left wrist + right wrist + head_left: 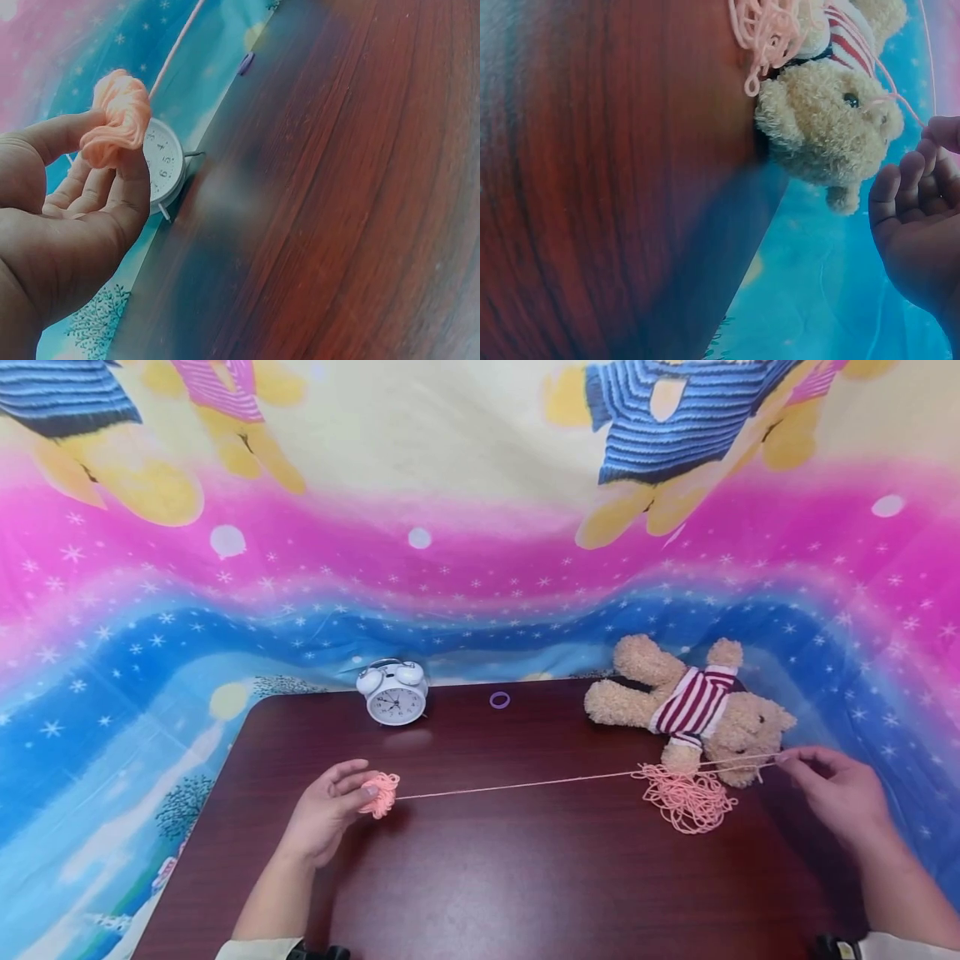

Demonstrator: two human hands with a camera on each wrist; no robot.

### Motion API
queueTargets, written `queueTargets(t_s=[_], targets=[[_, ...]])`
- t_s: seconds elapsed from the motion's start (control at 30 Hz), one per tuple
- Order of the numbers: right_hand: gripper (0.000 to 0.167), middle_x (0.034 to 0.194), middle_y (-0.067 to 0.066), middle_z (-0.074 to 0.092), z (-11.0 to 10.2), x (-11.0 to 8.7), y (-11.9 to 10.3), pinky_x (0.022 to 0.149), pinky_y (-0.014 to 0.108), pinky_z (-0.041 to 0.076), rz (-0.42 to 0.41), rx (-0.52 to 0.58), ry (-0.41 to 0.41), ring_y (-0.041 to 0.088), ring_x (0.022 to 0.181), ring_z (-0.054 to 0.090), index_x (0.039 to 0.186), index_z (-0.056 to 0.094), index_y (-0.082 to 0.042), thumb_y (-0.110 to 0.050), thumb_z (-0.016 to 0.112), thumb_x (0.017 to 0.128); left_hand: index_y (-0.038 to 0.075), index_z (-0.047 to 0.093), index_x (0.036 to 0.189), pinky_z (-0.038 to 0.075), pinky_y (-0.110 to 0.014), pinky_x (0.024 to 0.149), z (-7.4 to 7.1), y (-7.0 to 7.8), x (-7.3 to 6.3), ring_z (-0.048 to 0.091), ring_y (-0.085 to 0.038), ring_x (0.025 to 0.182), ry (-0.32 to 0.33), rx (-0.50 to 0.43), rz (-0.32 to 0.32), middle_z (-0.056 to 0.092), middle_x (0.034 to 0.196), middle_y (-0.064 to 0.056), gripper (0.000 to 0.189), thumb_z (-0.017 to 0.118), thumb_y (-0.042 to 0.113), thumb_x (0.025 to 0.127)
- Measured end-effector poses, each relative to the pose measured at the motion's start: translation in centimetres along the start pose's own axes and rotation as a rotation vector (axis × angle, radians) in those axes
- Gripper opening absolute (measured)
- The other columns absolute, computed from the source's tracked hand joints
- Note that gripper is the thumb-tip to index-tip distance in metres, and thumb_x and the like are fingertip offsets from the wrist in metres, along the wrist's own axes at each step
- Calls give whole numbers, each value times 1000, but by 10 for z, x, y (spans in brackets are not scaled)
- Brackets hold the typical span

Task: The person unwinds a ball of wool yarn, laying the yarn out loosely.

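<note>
Between thumb and fingers, my left hand (324, 810) pinches a small bundle of peach yarn (382, 795) above the table's left part. A single taut strand (517, 785) runs from the bundle across to my right hand (840, 789), whose thumb and fingertips pinch it at the far right. Below the strand's right part lies a loose tangle of the same yarn (690, 800), beside the teddy bear's arm. The left wrist view shows the bundle (118, 120) folded in loops. Over by the bear's head (825, 120), the right wrist view has the strand at the fingertips.
A teddy bear (693, 706) in a striped shirt lies on its back at the table's right rear. A white twin-bell alarm clock (396, 697) stands at the back left, with a purple ring (499, 700) to its right. Printed cloth (480, 568) hangs behind the dark table (480, 877).
</note>
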State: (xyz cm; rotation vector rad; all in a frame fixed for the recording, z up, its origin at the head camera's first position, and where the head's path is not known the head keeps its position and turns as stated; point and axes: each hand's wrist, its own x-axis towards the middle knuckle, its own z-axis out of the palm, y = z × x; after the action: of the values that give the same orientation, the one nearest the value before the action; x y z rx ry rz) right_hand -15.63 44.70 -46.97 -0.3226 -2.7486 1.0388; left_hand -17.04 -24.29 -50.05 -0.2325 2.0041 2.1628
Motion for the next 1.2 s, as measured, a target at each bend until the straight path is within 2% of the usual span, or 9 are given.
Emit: queueTargets(t_s=[0.13,0.23,0.43,0.57,0.67,1.0,1.07,1.2], targets=[[30,87,-39,55,1,-3,4,63,23,39,1,-7,-6,-2,80,47,107,75,-14,-42,68,100,-4,36,149,61,-28,83,-6,1,-1,71,-13,93,26,-11,0,66,117,-3,63,70,-1,96],[35,89,-36,55,2,-4,8,62,24,40,9,-20,-25,0,80,49,110,74,-12,-45,67,100,-3,38,148,61,-30,83,-10,2,-2,70,-12,93,44,-25,3,63,114,-2,61,69,-3,95],[41,98,-18,62,4,-4,21,61,24,44,13,-33,-78,-2,80,50,114,73,-6,-45,65,102,9,48,139,61,-29,83,-18,3,-3,69,-11,93,79,-57,5,60,111,-1,49,68,-4,96],[38,82,-2,67,11,-6,28,57,27,42,-25,-31,-130,4,69,52,113,72,-2,-38,64,104,12,51,135,61,-29,85,-21,3,-4,67,-9,92,92,-87,20,60,107,1,44,68,-3,97],[36,77,5,67,20,-7,29,57,27,42,-51,-41,-162,7,67,54,111,74,-1,-36,64,103,10,52,133,61,-30,87,-22,2,-4,68,-9,94,79,-114,36,60,104,2,41,68,-2,97],[33,101,10,74,40,-8,24,63,23,48,-98,-51,-230,3,75,60,113,77,-5,-34,71,99,0,48,137,62,-31,87,-17,0,-3,70,-10,91,75,-126,44,63,103,1,46,69,-2,96],[33,110,15,73,41,-8,23,67,22,47,-103,-75,-236,2,83,60,114,77,-7,-35,72,99,0,50,136,62,-32,87,-16,0,-3,70,-11,91,66,-129,54,64,102,1,44,70,-2,96],[32,124,22,70,41,-8,22,74,21,43,-128,-121,-235,14,105,59,116,78,-12,-37,72,98,0,53,136,61,-32,88,-15,0,-4,71,-12,93,63,-123,61,64,104,-1,43,71,0,96]])
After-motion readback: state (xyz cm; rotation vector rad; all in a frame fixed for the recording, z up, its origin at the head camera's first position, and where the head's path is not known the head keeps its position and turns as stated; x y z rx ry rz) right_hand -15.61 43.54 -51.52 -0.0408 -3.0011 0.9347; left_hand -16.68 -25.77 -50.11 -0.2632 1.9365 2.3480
